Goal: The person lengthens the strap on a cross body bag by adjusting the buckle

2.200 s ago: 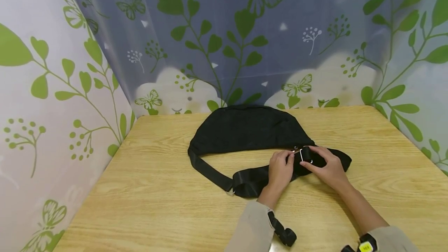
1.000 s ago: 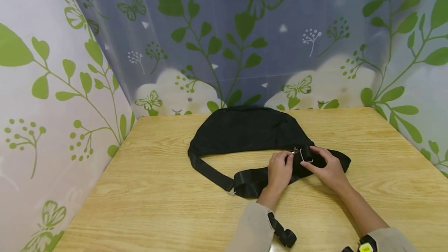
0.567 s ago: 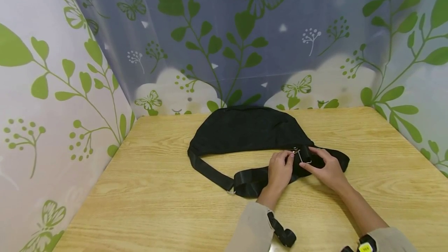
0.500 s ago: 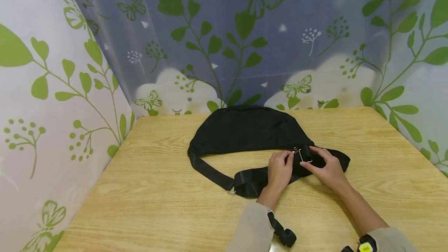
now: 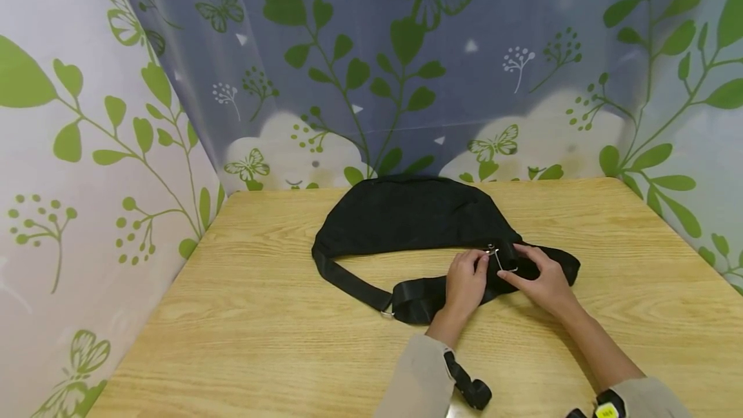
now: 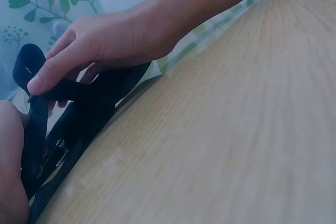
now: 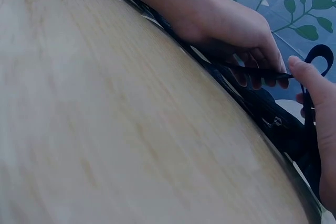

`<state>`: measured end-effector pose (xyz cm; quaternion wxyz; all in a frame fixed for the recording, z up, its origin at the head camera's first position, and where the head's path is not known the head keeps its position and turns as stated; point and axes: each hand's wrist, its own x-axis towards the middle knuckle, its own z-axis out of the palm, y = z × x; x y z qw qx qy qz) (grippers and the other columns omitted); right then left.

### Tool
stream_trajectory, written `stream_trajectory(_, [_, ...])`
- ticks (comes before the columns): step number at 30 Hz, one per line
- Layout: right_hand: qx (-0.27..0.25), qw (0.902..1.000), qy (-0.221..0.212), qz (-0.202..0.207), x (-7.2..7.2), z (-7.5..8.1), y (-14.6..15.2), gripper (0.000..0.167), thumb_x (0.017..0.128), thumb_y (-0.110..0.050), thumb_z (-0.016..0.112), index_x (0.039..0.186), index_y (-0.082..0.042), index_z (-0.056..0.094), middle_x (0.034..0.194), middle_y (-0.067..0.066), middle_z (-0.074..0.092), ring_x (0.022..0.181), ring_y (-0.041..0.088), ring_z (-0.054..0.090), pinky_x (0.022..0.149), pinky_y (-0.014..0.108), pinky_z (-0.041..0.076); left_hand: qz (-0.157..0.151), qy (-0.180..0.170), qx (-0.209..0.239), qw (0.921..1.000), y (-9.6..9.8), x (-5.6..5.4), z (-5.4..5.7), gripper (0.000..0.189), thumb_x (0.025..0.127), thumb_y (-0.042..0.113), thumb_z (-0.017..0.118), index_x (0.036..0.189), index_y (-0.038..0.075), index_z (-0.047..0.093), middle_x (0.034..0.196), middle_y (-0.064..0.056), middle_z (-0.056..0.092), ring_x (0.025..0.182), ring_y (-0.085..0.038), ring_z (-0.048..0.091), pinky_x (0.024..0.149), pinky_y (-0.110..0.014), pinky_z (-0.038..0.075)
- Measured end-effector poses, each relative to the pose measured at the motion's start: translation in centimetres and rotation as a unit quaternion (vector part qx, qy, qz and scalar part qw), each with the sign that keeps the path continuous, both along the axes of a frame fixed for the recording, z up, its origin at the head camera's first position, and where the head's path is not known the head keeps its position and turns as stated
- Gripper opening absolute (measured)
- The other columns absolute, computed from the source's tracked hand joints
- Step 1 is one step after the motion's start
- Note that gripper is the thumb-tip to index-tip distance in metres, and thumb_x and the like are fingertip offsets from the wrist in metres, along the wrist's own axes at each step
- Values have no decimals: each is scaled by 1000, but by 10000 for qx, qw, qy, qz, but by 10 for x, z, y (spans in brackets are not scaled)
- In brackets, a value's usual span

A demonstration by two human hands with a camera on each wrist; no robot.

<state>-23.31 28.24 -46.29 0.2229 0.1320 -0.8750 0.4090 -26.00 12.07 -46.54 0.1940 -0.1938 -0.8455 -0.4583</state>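
A black waist bag (image 5: 412,215) lies flat on the wooden table, its strap (image 5: 351,284) looping toward the person. The left hand (image 5: 466,279) pinches the strap between thumb and fingers, left of a thin metal slide buckle (image 5: 499,260). The right hand (image 5: 542,278) holds a raised loop of strap at that buckle, index finger above and thumb below. From the left wrist, the right hand (image 6: 105,43) shows with its thumb on the black webbing (image 6: 29,66), which stands up in a loop. The right wrist view has the left hand (image 7: 231,27) gripping a taut length of webbing (image 7: 257,71).
A metal ring (image 5: 387,314) joins the strap at the lower left. The wooden table (image 5: 261,340) meets a patterned curtain (image 5: 348,69) at the back and sides. Black bands (image 5: 467,382) hang at the cuffs.
The strap's lower left bend and its ring have shifted slightly right and up. The buckle has tilted a little between the fingers; both hands stay nearly in place.
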Motion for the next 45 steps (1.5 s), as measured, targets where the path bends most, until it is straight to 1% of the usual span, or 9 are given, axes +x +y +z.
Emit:
stream_trajectory(10, [-220,9981,413,-412,-1,0,1,54,74,-14,77,119,6,55,110,19,58,102,17,51,85,16,34,452,472,-186,9977,-1,-2,-2,13,89,14,58,89,11,70,87,4,66,79,-13,56,73,-21,42])
stream_trajectory(13, [-206,9983,347,-418,-1,-1,1,55,75,-15,77,120,6,54,111,19,58,103,18,51,86,24,36,359,345,-105,9987,-1,-1,-2,12,89,14,58,88,10,69,87,3,65,81,-13,56,75,-21,42])
stream_trajectory(19, [-203,9997,-54,-147,0,0,1,57,76,-18,76,122,6,52,113,22,55,109,40,47,88,54,34,74,-39,145,9999,1,-1,-1,13,91,14,56,91,9,68,89,3,63,87,-11,56,79,-21,42])
stream_trajectory(23, [-173,9998,-77,-79,0,0,1,58,75,-17,76,122,7,52,112,23,55,109,42,47,87,57,34,30,-100,243,9996,1,-1,-1,13,92,14,55,92,9,68,89,3,63,88,-10,56,80,-21,42])
stream_trajectory(28, [-157,9991,263,-293,0,0,1,56,73,-14,78,119,7,55,111,22,58,104,35,51,91,34,38,159,143,35,9998,0,-1,-2,14,91,15,56,91,10,69,88,4,64,85,-11,56,77,-21,42])
stream_trajectory(33, [-396,9970,515,-414,-1,-1,2,53,73,-12,78,117,6,57,109,18,59,101,9,50,84,9,30,519,451,-219,9974,0,0,-1,12,89,16,58,87,11,69,84,5,64,78,-13,56,72,-23,42])
stream_trajectory(37, [-438,9974,399,-405,0,-1,2,54,74,-14,77,120,5,55,112,17,58,101,1,47,86,16,34,464,325,-31,9984,0,0,0,11,89,15,59,86,11,68,83,4,63,80,-12,56,73,-22,43])
stream_trajectory(42, [-250,9992,146,-291,1,0,3,58,75,-16,77,123,7,52,115,21,56,106,28,51,87,46,38,116,-12,391,9992,0,1,0,11,90,14,58,88,9,67,86,4,62,86,-10,57,77,-21,43])
stream_trajectory(45, [-173,9997,61,-144,0,0,2,58,75,-16,77,122,7,52,114,22,56,106,36,50,84,52,37,5,-74,514,9987,0,1,0,11,91,14,57,89,9,67,87,4,63,87,-10,57,77,-21,43])
